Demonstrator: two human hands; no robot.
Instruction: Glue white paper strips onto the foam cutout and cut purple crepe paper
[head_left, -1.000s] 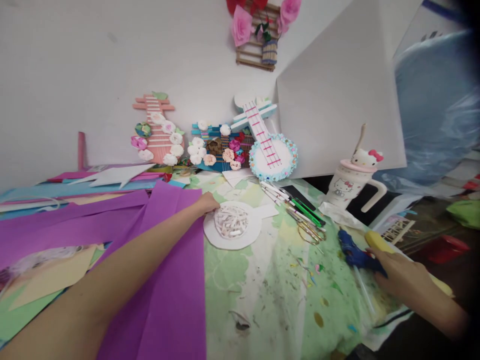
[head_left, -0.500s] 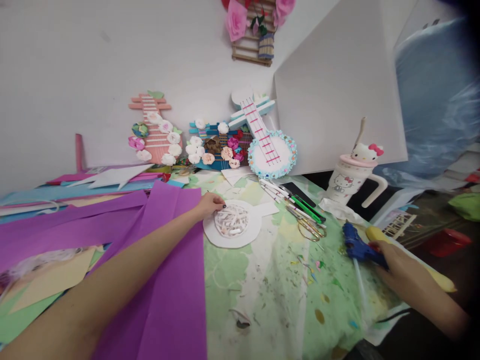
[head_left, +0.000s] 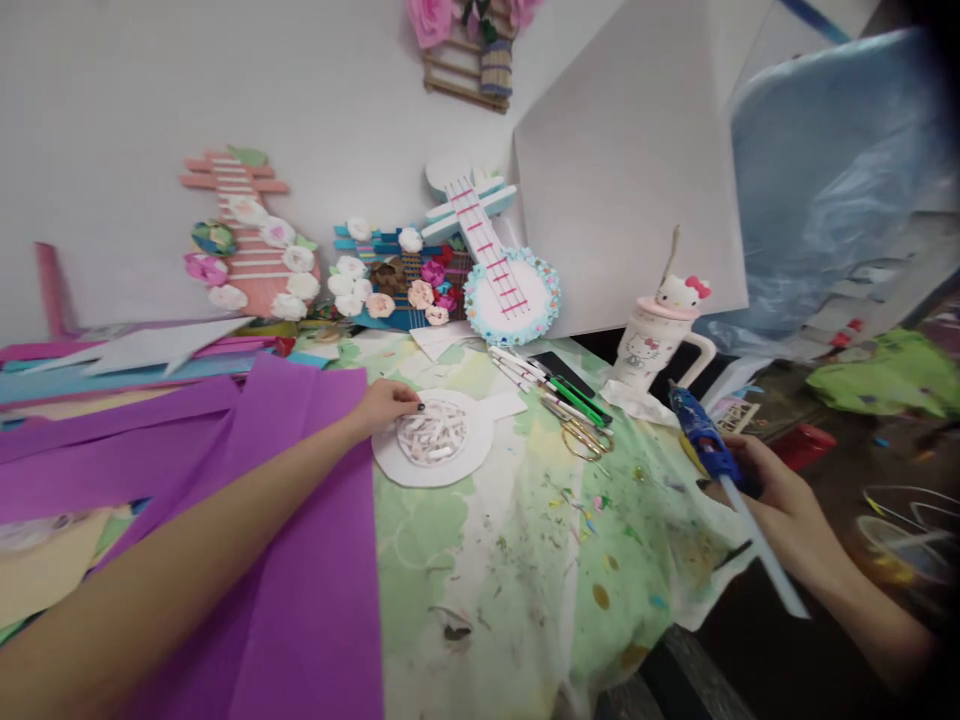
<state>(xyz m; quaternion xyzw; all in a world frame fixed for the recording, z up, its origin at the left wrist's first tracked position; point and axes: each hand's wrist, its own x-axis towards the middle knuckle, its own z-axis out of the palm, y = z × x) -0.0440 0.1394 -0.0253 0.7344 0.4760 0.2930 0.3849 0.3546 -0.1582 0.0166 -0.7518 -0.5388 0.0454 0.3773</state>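
Note:
A white cardboard cutout [head_left: 480, 450], round with a short arm pointing right, lies on the table. On it sits a round patch of short white paper pieces [head_left: 435, 430]. My left hand [head_left: 388, 405] reaches in from the left, its fingers pinched together at the patch's upper left edge; whatever is between the fingertips is too small to make out. On the right, my right hand [head_left: 772, 495] is wrapped around a blue glue gun [head_left: 703, 435], nozzle up and to the left. A long pale glue stick [head_left: 769, 560] sticks out of its back end.
Purple sheets [head_left: 315, 560] cover the left side. Gold-handled scissors [head_left: 589, 437], a green cutter [head_left: 577, 398] and several pens lie right of the cutout. Behind stand a white tumbler [head_left: 652, 345] and a blue-white paper instrument [head_left: 514, 295]. Scraps dot the green tablecloth [head_left: 525, 600].
My right hand has lifted the glue gun from beside the yellow object at the table's right edge, and its nozzle has turned. The view has shifted right; my left hand stays at the cutout.

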